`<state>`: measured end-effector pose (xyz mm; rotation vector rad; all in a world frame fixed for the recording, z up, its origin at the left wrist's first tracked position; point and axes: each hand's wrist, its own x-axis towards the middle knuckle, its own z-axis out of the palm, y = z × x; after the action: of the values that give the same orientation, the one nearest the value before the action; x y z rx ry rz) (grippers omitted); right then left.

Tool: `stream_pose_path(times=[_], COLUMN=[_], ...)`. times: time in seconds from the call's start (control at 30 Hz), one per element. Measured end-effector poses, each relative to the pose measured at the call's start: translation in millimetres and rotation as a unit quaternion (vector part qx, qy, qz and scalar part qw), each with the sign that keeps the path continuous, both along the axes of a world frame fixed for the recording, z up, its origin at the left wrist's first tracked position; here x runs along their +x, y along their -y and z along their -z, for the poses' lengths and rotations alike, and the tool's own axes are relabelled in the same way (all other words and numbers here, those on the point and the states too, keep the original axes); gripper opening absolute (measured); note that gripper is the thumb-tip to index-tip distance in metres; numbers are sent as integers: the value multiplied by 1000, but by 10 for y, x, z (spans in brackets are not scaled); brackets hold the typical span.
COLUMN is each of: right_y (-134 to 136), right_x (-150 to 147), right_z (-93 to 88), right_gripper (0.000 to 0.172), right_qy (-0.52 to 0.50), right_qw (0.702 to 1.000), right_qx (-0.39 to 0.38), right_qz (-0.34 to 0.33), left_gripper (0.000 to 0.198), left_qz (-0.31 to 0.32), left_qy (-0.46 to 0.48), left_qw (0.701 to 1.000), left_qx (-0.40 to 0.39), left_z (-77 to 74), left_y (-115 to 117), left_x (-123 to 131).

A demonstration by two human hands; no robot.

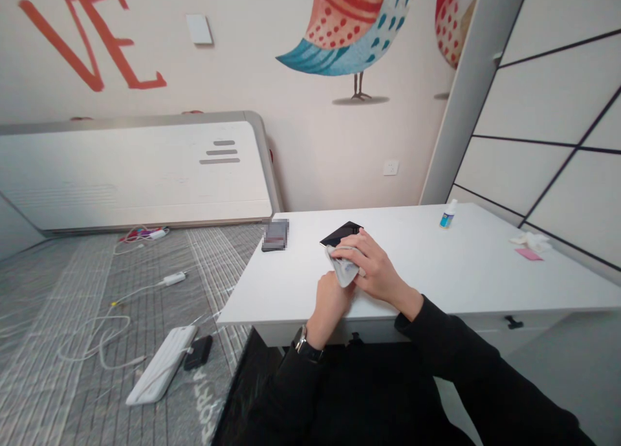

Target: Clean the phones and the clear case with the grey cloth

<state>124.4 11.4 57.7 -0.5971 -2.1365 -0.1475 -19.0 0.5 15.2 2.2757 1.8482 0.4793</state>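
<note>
Near the middle of a white table (436, 271): right hand (374, 266), fingers bent and closed over a pale grey cloth (345, 272). Just below it, left hand (332, 297), with fingers mostly hidden; impossible to tell how far open, or with hold of what. Beyond the cloth, on or just above the table, a dark glossy tablet (341, 234), set cornerwise, near end covered by the right fingers and cloth; impossible to tell flat from slightly lifted.

Chief risk, by judgement: a slip of the tablet, from a smooth surface against loose fabric and no firm hold visible on the far end. Possible too: a scratch or smear on the glossy face, from grit in the bunched cloth or a bare fingertip past the fabric. Worth watching: the watch (303, 345) on the left wrist, likely to knock the table's front edge with a low sweep of the arm. Well apart at the right: a small bottle (447, 215), liable to tip only from a wide reach. At the far left corner, a blurred dark object (275, 235), too pixelated to name, close to the edge and easy to nudge off
</note>
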Motion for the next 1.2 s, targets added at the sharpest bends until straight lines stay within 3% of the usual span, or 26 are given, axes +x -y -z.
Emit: stream_pose_path(times=[0.13,0.23,0.3,0.47,0.57,0.67,0.87,1.2], right_y=[2,0,0,-16,-26,-47,-168,-317], right_x=[6,14,15,-7,-48,-87,-12,200], right_z=[-66,-77,-79,-98,-99,-105,-144,6], right_gripper=[42,30,36,34,23,32,20,23], right_qy=[-5,21,49,3,39,64,-22,-38], right_qw=[997,999,999,995,998,998,997,996], right_qx=[-28,0,14,-49,-21,14,-7,0], right_qz=[67,30,6,89,42,-2,75,81], left_gripper=[26,25,26,27,27,28,36,39], left_qz=[-4,-1,-1,-10,-9,-11,-30,-21], left_qy=[-12,-13,-12,-5,3,11,14,40], left_qw=[1000,1000,1000,1000,1000,1000,999,998], left_qx=[-6,-5,-3,-5,2,13,11,36], left_z=[3,18,29,41,39,28,-18,-54], left_y=[-1,-4,-9,-22,-19,-22,-56,-23], left_x=[-4,-5,-4,-7,-11,-15,13,27])
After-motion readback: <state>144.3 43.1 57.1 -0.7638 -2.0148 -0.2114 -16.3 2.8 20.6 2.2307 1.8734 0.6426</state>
